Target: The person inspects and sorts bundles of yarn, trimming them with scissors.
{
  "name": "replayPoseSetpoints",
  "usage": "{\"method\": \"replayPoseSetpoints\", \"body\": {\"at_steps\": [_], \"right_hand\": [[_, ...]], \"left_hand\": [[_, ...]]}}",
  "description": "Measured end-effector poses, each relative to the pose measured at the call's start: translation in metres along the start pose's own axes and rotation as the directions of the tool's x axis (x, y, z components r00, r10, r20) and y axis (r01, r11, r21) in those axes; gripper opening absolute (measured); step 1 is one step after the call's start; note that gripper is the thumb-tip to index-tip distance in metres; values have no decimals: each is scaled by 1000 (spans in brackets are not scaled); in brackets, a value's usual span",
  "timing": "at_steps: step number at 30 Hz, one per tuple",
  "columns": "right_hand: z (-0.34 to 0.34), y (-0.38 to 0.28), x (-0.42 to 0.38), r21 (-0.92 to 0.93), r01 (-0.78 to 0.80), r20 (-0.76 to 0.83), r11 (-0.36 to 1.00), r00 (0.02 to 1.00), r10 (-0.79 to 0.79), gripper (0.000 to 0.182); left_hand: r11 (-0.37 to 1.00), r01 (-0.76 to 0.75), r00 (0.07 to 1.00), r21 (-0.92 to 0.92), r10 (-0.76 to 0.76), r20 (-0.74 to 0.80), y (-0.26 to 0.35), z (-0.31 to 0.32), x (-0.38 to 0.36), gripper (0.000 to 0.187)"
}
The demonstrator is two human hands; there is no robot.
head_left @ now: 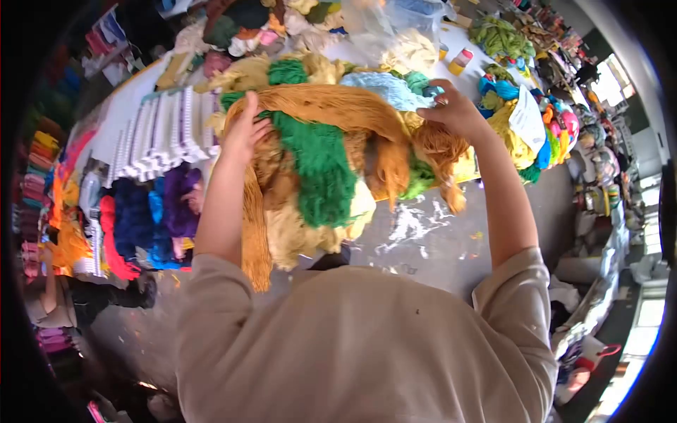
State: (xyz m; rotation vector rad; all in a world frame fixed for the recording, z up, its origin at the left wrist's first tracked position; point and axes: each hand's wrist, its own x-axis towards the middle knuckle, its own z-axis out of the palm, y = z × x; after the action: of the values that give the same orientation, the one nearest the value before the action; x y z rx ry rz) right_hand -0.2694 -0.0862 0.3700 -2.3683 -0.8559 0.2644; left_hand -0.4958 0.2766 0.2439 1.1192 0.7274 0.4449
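Observation:
A long orange-brown yarn hank (pixel 324 102) lies across the pile, its loose ends hanging over the front edge. My left hand (pixel 247 130) rests against its left part, fingers apart, with strands hanging below. My right hand (pixel 451 109) is raised over the right side, fingers curled but apart, above a bunched brown hank (pixel 441 144). Between the hands, a green yarn hank (pixel 317 169) drapes down over cream yarn (pixel 282 240). Light blue yarn (pixel 388 88) lies behind the orange-brown hank.
White bundles with purple stripes (pixel 169 134) are stacked at left, above dark blue yarn (pixel 132 215). A cone of pink and yellow thread (pixel 460 61) stands farther back. Multicoloured yarn (pixel 557 130) is at right. Another person's hand (pixel 194 197) touches purple yarn at left.

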Motion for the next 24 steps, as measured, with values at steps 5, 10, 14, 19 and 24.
{"method": "replayPoseSetpoints", "body": {"at_steps": [5,10,14,19,24], "right_hand": [[-68,123,27,436,-183,55,881,983,177,51],[-141,145,45,798,-314,249,514,949,192,47],[-177,148,45,866,-263,290,426,957,3,59],[-220,144,14,903,-132,235,408,948,-214,78],[-267,173,-26,948,50,100,315,891,-442,86]], "left_hand": [[920,-354,920,167,375,-112,-49,16,-38,24],[773,-268,910,575,399,-112,-57,34,-55,22],[435,-145,926,889,375,-32,-20,85,-100,18],[838,-324,937,438,222,268,-44,210,-148,10],[965,-154,520,-215,264,812,-183,418,-122,18]]}}
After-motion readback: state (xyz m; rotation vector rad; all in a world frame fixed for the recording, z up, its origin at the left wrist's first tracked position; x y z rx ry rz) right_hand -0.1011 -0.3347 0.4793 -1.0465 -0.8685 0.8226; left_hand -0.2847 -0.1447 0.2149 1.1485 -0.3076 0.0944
